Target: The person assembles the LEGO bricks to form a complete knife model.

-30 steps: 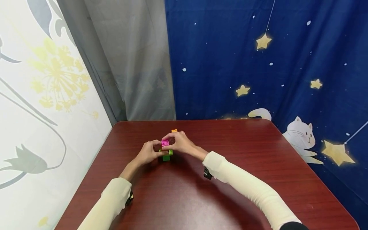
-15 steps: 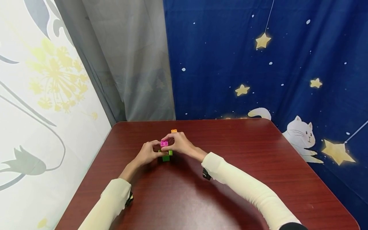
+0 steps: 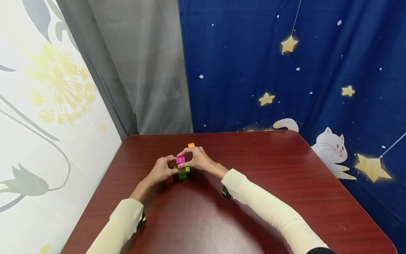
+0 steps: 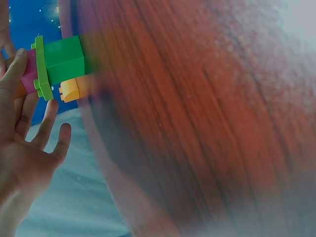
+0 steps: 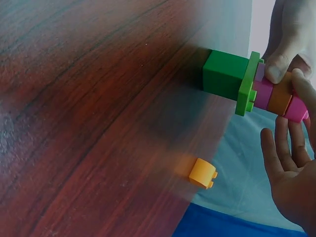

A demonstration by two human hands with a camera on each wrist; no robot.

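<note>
A tower of toy building bricks stands on the table. At its base is a dark green block [image 5: 224,74], topped by a light green plate [image 5: 245,94]. Above that come a pink-purple brick [image 5: 262,94], an orange brick [image 5: 280,96] and a bright pink brick [image 3: 180,159] at the top. My left hand [image 3: 161,170] pinches the pink-purple brick from the left, its thumb across the near side. From the right, my right hand [image 3: 199,158] pinches the top pink brick between thumb and forefinger. Its other fingers spread loosely in the right wrist view.
A loose yellow-orange brick [image 5: 202,173] with a rounded side rests on the table behind the tower, near the right hand. The reddish-brown table [image 3: 253,169] has its far edge by grey and blue curtains [image 3: 238,70]. A white patterned wall covering [image 3: 57,141] borders the left.
The head view shifts slightly, so the scene slides a little left. Both hands keep their hold on the tower, with no clear movement of the bricks.
</note>
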